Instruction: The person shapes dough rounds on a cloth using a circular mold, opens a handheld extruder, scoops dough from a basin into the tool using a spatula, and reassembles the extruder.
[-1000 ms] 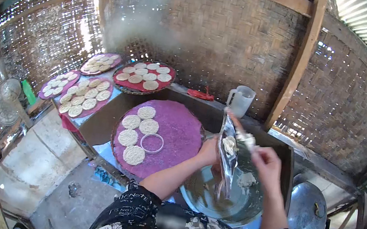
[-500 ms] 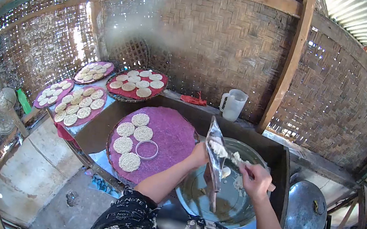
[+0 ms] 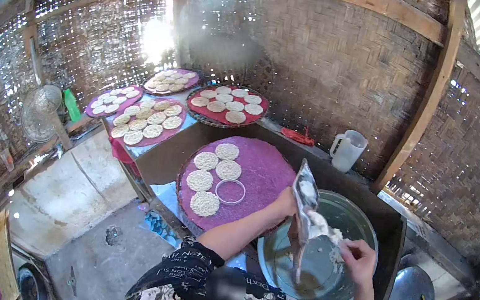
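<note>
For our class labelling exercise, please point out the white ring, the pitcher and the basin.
White ring (image 3: 228, 203), head view: its near rim.
Pitcher (image 3: 348, 152), head view: middle of its body.
Basin (image 3: 355, 213), head view: its far inner wall.

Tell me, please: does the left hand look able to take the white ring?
Probably not: the left hand seems occupied holding the silvery sheet, though the white ring lies close by on the purple cloth with nothing covering it.

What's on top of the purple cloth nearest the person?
Five pale discs and a white ring lie on the purple cloth. The left hand and forearm cover part of its right edge; anything under them can't be seen.
</note>
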`<move>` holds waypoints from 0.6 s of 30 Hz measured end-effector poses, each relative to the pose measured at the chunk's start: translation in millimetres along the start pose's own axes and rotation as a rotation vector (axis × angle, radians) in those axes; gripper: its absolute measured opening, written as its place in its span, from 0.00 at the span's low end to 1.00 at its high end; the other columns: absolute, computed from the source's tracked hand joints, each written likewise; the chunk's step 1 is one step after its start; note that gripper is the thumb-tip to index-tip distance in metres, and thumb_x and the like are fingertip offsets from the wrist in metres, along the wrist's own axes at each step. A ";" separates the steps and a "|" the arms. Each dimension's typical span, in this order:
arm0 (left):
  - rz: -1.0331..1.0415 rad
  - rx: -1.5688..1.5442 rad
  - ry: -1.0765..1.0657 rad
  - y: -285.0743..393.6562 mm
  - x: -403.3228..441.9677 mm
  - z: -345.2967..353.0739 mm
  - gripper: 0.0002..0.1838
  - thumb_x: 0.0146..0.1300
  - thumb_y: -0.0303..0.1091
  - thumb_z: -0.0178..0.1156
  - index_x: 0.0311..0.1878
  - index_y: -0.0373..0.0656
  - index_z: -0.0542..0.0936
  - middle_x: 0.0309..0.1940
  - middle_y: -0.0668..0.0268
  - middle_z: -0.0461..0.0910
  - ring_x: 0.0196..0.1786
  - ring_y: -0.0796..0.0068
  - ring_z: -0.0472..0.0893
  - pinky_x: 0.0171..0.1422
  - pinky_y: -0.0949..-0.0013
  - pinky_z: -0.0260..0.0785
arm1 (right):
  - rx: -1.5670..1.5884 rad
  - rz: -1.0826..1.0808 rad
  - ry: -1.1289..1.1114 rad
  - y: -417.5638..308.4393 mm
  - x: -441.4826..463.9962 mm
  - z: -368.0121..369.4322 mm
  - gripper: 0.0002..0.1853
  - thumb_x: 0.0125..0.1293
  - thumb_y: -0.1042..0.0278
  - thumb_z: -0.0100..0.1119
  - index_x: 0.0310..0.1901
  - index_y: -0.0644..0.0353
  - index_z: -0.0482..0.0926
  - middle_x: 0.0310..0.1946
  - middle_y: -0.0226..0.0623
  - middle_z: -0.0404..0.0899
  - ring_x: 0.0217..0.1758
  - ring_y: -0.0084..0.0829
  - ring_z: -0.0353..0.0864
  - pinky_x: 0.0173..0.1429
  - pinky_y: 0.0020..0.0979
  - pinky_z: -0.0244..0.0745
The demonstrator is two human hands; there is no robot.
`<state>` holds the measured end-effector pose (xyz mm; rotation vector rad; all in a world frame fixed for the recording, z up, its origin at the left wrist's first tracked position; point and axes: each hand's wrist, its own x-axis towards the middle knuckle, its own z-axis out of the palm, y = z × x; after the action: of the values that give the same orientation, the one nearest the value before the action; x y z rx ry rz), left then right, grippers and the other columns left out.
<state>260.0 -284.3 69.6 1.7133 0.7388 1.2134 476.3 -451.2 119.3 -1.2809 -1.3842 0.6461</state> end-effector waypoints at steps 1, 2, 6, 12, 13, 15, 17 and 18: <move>0.149 0.090 -0.013 -8.7 10.3 -8.7 0.15 0.45 0.29 0.66 0.38 0.40 0.75 0.33 0.68 0.77 0.37 0.72 0.77 0.41 0.68 0.71 | 0.115 0.039 0.000 7.8 0.0 -7.1 0.07 0.52 0.71 0.65 0.30 0.65 0.79 0.21 0.30 0.76 0.23 0.17 0.72 0.27 0.21 0.66; -0.040 -0.337 -0.070 -27.9 13.7 -18.3 0.14 0.45 0.26 0.66 0.36 0.41 0.74 0.31 0.67 0.75 0.34 0.71 0.76 0.40 0.67 0.72 | 0.005 0.097 0.048 27.3 3.1 -18.0 0.09 0.53 0.68 0.65 0.31 0.65 0.79 0.21 0.31 0.76 0.23 0.18 0.72 0.28 0.21 0.66; -0.029 -0.749 -0.040 44.1 -9.2 -41.9 0.11 0.47 0.29 0.64 0.33 0.42 0.72 0.28 0.68 0.70 0.30 0.71 0.76 0.47 0.59 0.73 | -0.749 -0.076 -0.013 62.0 -2.2 -28.8 0.14 0.56 0.58 0.60 0.35 0.62 0.80 0.28 0.37 0.77 0.36 0.26 0.75 0.40 0.27 0.68; 0.364 -1.066 -0.237 91.0 -15.2 -9.5 0.15 0.44 0.32 0.67 0.35 0.44 0.73 0.32 0.70 0.67 0.32 0.73 0.75 0.57 0.56 0.68 | 0.949 0.462 -0.535 -9.1 -19.4 75.5 0.48 0.55 0.23 0.29 0.61 0.62 0.61 0.56 0.47 0.67 0.52 0.42 0.72 0.53 0.42 0.67; 0.387 -1.105 -0.261 100.9 -19.3 -4.9 0.16 0.44 0.33 0.69 0.35 0.43 0.75 0.32 0.70 0.67 0.32 0.72 0.75 0.56 0.56 0.68 | 1.203 0.802 -0.551 -9.9 -23.4 87.1 0.47 0.54 0.24 0.33 0.64 0.57 0.55 0.59 0.49 0.63 0.44 0.44 0.76 0.43 0.41 0.73; 0.366 -1.023 -0.303 112.4 -27.0 -10.9 0.20 0.44 0.35 0.69 0.40 0.43 0.75 0.37 0.66 0.70 0.37 0.70 0.75 0.57 0.58 0.68 | 1.482 0.692 -0.698 -25.8 -33.6 89.5 0.50 0.51 0.22 0.36 0.65 0.58 0.52 0.44 0.54 0.70 0.25 0.37 0.72 0.25 0.33 0.67; 0.393 -0.829 -0.188 115.7 -38.1 -25.3 0.23 0.44 0.35 0.69 0.45 0.43 0.75 0.44 0.63 0.71 0.43 0.67 0.75 0.58 0.59 0.66 | 1.458 0.562 -0.730 -31.6 -26.3 80.6 0.51 0.49 0.22 0.40 0.65 0.58 0.50 0.34 0.57 0.73 0.14 0.31 0.67 0.14 0.27 0.60; 0.426 -0.676 -0.055 113.8 -46.3 -33.7 0.24 0.45 0.34 0.68 0.47 0.42 0.74 0.48 0.61 0.71 0.47 0.67 0.74 0.60 0.59 0.64 | 1.423 0.489 -0.731 -38.2 -25.0 74.9 0.52 0.49 0.22 0.41 0.65 0.59 0.50 0.30 0.58 0.75 0.08 0.27 0.64 0.08 0.23 0.56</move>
<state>210.0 -361.7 157.6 1.3433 -0.0986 1.4768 389.8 -464.4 125.8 -0.1410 -0.6853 2.0788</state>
